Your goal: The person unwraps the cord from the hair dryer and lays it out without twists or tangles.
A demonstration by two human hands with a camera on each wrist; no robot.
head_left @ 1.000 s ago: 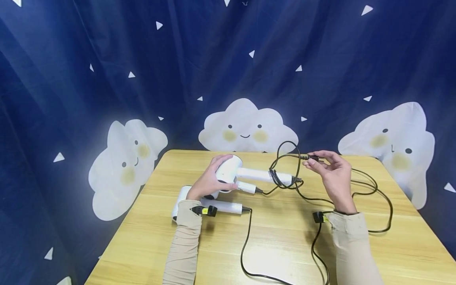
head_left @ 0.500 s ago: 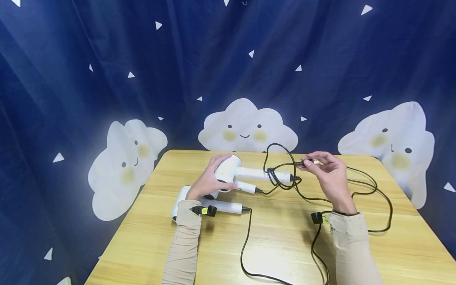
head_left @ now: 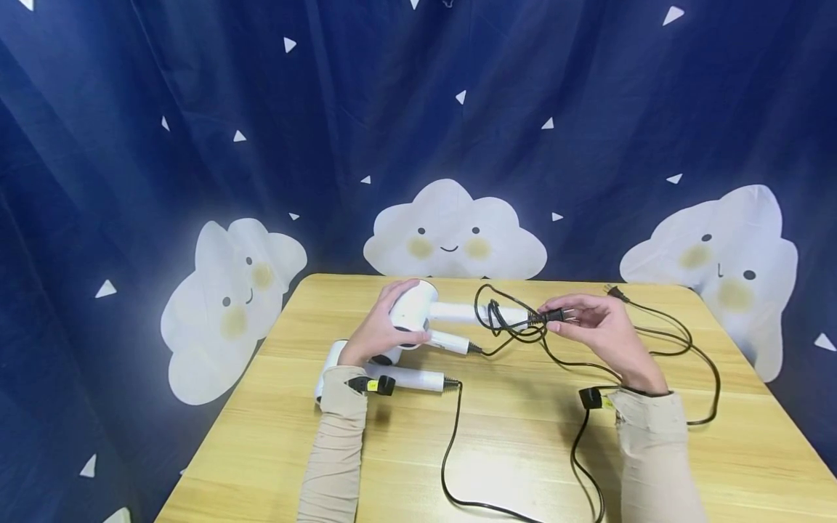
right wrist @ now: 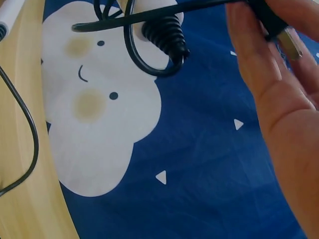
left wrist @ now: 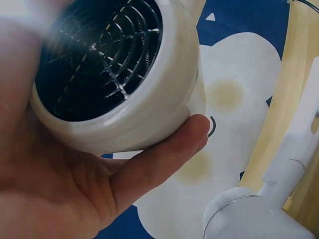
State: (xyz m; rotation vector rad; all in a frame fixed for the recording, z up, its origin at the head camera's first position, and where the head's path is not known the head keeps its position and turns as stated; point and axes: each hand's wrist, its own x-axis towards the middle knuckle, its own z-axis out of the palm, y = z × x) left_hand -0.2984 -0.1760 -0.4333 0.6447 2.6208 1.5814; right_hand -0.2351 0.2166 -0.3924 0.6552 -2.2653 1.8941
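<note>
My left hand (head_left: pixel 378 330) grips a white hair dryer (head_left: pixel 410 316) by its round head, holding it above the table. In the left wrist view, the dryer's dark grille (left wrist: pixel 94 59) faces the camera, and the thumb and fingers wrap its shell. Its black cord (right wrist: pixel 144 17) is looped round the far end of the handle. My right hand (head_left: pixel 604 335) pinches the cord's two-pin plug (head_left: pixel 556 314) between thumb and fingers, close to the handle's end. Some of the coils overlap, so their exact path cannot be followed.
Two more white hair dryers lie below the left arm: one handle (head_left: pixel 450 342) behind, another handle (head_left: pixel 412 379) in front. Their black cords run across the wooden table (head_left: pixel 516 443). A loose plug (head_left: pixel 616 292) lies at the back right. A dark blue curtain (head_left: pixel 340 87) hangs behind.
The right hand has brought the plug left and down toward the handle's end, and the cord loop has dropped lower and further left. The left hand keeps its hold almost in place.
</note>
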